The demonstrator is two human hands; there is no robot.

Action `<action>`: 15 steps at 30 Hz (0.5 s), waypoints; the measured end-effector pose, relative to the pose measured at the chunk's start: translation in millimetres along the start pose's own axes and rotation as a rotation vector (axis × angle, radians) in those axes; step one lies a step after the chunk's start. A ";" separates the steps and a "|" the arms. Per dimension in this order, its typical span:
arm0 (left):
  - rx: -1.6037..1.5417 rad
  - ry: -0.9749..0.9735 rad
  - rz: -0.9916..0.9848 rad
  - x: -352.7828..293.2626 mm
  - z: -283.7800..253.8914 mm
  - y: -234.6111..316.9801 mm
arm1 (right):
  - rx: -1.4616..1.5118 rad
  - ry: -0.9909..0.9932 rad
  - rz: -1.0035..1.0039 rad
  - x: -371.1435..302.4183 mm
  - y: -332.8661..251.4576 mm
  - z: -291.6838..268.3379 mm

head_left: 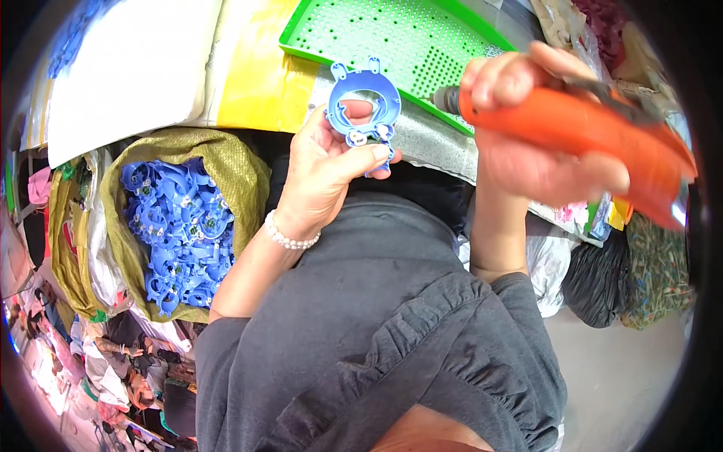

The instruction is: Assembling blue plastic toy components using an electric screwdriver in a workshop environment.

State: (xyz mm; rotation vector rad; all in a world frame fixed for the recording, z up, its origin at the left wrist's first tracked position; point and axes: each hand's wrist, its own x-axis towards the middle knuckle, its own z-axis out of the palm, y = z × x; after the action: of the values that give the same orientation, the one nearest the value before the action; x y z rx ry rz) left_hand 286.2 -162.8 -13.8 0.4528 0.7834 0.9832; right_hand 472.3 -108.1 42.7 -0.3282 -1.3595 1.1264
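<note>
My left hand (324,162) grips a blue plastic ring-shaped housing (364,98) with two small ear-like tabs at its top. Its fingers reach behind the ring, and the thumb presses the lower end, where small white pieces show. A pale beaded bracelet circles the wrist. To the right, my right hand (520,162) is wrapped round an orange power screwdriver (572,128), blurred by motion. The tool's dark nose points left toward the housing, apart from it, over the edge of a green tray (301,53). Whether a bit sits in the nose cannot be made out.
Left of me an olive woven sack (248,154) stands open, full of similar blue parts (184,226). A white sheet (143,68) and yellow tape (260,98) cover the bench at the back left. Dark and patterned bags (599,279) lie on the right. People sit far lower left.
</note>
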 end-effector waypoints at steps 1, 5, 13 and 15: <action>-0.010 0.006 -0.001 -1.9 -0.9 0.6 | 0.032 0.028 -0.012 0.6 12.4 -7.2; -0.002 0.004 -0.016 -0.5 -3.2 -2.3 | 0.011 0.191 0.039 -5.5 40.9 -21.1; 0.069 0.000 -0.027 1.4 -10.7 -4.4 | -0.105 0.314 0.089 -8.6 56.8 -22.4; 0.069 0.001 -0.024 1.7 -10.5 -4.4 | -0.139 0.322 0.086 -8.4 56.4 -22.4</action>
State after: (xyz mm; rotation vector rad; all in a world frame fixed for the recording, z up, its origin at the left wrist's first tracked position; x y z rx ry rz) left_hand 281.1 -163.4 -24.2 0.5017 0.8242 0.9360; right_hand 468.5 -78.6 -10.9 -0.6458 -1.1467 1.0009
